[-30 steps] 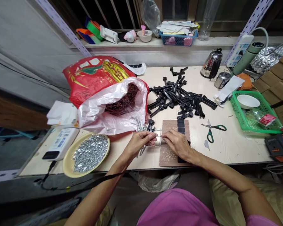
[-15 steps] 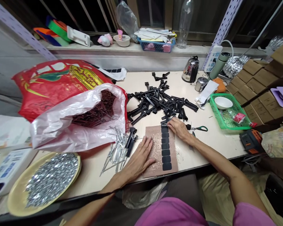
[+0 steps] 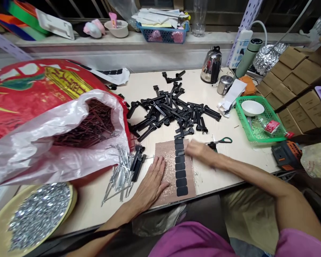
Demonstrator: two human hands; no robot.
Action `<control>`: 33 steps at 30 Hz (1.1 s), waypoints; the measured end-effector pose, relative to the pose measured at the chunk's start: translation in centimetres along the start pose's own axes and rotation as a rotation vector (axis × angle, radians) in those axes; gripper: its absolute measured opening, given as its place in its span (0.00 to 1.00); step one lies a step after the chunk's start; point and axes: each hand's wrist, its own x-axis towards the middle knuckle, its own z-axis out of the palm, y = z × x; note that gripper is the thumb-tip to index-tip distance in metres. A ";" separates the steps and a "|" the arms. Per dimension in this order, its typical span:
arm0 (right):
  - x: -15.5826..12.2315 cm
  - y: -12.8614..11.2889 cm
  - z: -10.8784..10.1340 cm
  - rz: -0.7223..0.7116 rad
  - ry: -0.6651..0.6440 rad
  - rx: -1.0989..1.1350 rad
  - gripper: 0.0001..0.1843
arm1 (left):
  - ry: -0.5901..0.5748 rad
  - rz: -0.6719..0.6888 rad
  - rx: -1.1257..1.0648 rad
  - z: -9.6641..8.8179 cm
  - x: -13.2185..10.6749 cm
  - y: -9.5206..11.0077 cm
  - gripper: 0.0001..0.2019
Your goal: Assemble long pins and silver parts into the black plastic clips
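My left hand [image 3: 151, 184] lies flat with its fingers out, resting on the left edge of a brown, scuffed board [image 3: 166, 178]. A column of black rounded patches [image 3: 180, 174] runs down the board's right side. My right hand [image 3: 202, 152] is over the board's right edge at the upper patches, blurred by motion. Its fingers are closed together, and a thin greyish streak shows at their tips; what it is cannot be made out. Left of my left hand lie silver metal pins [image 3: 120, 175] and a few black plastic pieces [image 3: 137, 166].
Behind the board spreads a heap of black plastic pieces [image 3: 173, 109]. A red sack [image 3: 29, 92] of brown rods and a yellow bowl [image 3: 72, 203] of shiny metal bits stand left. Scissors [image 3: 224, 140], a green basket [image 3: 243, 121], a kettle [image 3: 211, 66] and cartons [image 3: 291, 78] are right.
My right hand has come down the column of patches from its top end. My left hand stays flat on the board. The whole view has shifted closer and slightly sideways.
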 end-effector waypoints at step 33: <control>-5.9 -14.6 5.1 1.382 -0.540 1.757 0.13 | 0.361 -0.223 -0.031 -5.3 -2.2 -2.7 0.25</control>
